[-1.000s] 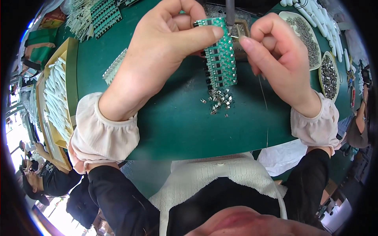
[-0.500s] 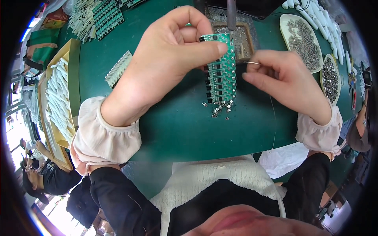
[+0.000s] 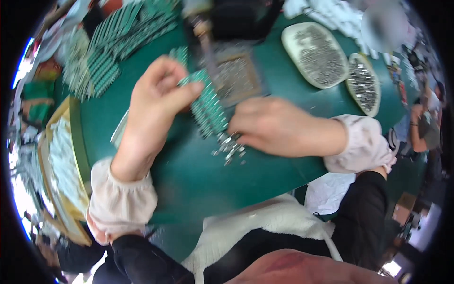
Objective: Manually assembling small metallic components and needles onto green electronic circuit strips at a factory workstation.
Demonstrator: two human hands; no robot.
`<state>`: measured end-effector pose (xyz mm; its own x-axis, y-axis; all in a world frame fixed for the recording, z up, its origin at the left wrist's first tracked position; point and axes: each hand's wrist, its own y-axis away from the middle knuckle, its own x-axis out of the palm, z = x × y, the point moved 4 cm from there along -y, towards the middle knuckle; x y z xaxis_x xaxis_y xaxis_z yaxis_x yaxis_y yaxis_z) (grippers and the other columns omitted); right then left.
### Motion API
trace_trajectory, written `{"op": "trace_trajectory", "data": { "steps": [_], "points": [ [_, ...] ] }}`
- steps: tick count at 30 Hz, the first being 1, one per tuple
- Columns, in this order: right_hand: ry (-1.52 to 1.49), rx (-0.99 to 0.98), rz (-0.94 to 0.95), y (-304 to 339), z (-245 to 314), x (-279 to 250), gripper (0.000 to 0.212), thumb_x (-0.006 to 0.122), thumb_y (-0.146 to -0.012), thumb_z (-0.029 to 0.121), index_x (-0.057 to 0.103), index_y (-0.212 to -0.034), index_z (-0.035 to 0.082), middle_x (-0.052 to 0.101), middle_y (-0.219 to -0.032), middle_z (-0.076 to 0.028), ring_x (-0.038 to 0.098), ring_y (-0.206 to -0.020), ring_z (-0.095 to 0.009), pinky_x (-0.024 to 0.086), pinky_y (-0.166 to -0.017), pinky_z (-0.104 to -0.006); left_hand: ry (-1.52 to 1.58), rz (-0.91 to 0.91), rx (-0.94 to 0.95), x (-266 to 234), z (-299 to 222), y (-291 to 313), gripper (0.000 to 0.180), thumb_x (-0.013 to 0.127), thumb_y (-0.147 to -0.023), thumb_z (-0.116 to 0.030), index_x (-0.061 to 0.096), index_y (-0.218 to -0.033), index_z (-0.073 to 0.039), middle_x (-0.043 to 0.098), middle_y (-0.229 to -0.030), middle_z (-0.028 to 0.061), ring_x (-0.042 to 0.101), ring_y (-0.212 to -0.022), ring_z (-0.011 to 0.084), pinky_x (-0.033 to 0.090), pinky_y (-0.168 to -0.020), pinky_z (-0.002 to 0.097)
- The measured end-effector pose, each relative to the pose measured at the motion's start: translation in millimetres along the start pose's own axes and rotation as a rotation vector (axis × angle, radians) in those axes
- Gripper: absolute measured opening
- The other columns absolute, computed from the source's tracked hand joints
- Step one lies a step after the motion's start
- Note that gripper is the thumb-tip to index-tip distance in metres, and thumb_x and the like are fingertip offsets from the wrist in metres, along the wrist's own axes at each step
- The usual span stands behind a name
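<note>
A green circuit board strip (image 3: 208, 102) lies tilted on the table, its outline smeared by motion. My left hand (image 3: 161, 92) pinches its upper part between thumb and curled fingers. At the board's lower end sits a small heap of shiny metal pieces (image 3: 230, 147). My right hand (image 3: 272, 125) is curled beside that end, fingertips at the metal pieces; whatever they hold is hidden and blurred. Beyond the board, a soldering iron (image 3: 206, 45) slants down toward a shallow brown-rimmed tray (image 3: 257, 85) of metal bits.
Two pale dishes stand at the right, one with metal pins (image 3: 321, 57), one with shiny metal parts (image 3: 364, 85). Stacked circuit boards (image 3: 132, 35) lie at the far left. A yellow box (image 3: 78, 142) of white tubes is on the left. More white tubes (image 3: 326, 16) lie far right.
The view has turned and blurred. My right hand has moved from the board's side down to its lower end by the metal pieces. The thin wire it held no longer shows.
</note>
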<state>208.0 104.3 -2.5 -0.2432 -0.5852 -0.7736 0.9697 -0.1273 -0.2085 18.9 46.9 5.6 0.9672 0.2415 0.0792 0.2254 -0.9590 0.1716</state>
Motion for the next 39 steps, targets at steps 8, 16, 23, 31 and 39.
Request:
{"op": "trace_trajectory", "data": {
  "steps": [8, 16, 23, 31, 39],
  "points": [
    [-0.033, 0.027, 0.029, 6, 0, 6, 0.010, 0.069, -0.077, 0.009, 0.062, -0.081, 0.002, 0.064, -0.083, -0.015, 0.065, -0.083, -0.037, 0.052, -0.071, -0.0470, 0.037, 0.058, -0.058, 0, 14, 4, 0.025, 0.071, -0.085, 0.004, 0.050, -0.091, -0.009, 0.059, -0.080, -0.0041, 0.051, -0.067, 0.0014, 0.037, -0.059, 0.0181],
    [0.007, 0.048, 0.062, 5, -3, 1, 0.010, 0.067, -0.078, 0.009, 0.062, -0.082, 0.002, 0.064, -0.083, -0.016, 0.065, -0.083, -0.038, 0.052, -0.072, -0.0485, 0.019, 0.055, -0.078, 2, 13, -1, 0.025, 0.070, -0.085, 0.003, 0.050, -0.091, -0.010, 0.060, -0.078, -0.0048, 0.051, -0.065, 0.0015, 0.038, -0.058, 0.0185],
    [0.051, 0.071, 0.049, 9, 4, 3, 0.011, 0.064, -0.081, 0.011, 0.059, -0.087, 0.004, 0.061, -0.085, -0.013, 0.064, -0.085, -0.035, 0.052, -0.069, -0.0473, 0.000, 0.050, -0.086, 3, 15, 5, 0.025, 0.070, -0.086, 0.003, 0.049, -0.090, -0.011, 0.060, -0.077, -0.0052, 0.053, -0.065, 0.0020, 0.039, -0.057, 0.0183],
    [0.067, 0.029, -0.037, 10, -7, 14, 0.015, 0.068, -0.079, 0.012, 0.059, -0.087, 0.005, 0.061, -0.086, -0.014, 0.063, -0.086, -0.035, 0.053, -0.073, -0.0452, -0.041, 0.021, -0.092, -4, 22, 2, 0.027, 0.073, -0.082, 0.001, 0.052, -0.091, -0.012, 0.055, -0.079, -0.0077, 0.051, -0.068, 0.0016, 0.038, -0.059, 0.0184],
    [-0.042, 0.164, 0.042, 6, -8, -13, 0.021, 0.071, -0.077, -0.003, 0.062, -0.097, -0.001, 0.063, -0.087, -0.014, 0.065, -0.076, -0.028, 0.053, -0.068, -0.0366, 0.003, 0.072, -0.047, 1, 17, -7, 0.020, 0.073, -0.087, -0.009, 0.054, -0.091, -0.008, 0.066, -0.083, -0.0010, 0.060, -0.076, 0.0060, 0.047, -0.066, 0.0221]
  ]
}}
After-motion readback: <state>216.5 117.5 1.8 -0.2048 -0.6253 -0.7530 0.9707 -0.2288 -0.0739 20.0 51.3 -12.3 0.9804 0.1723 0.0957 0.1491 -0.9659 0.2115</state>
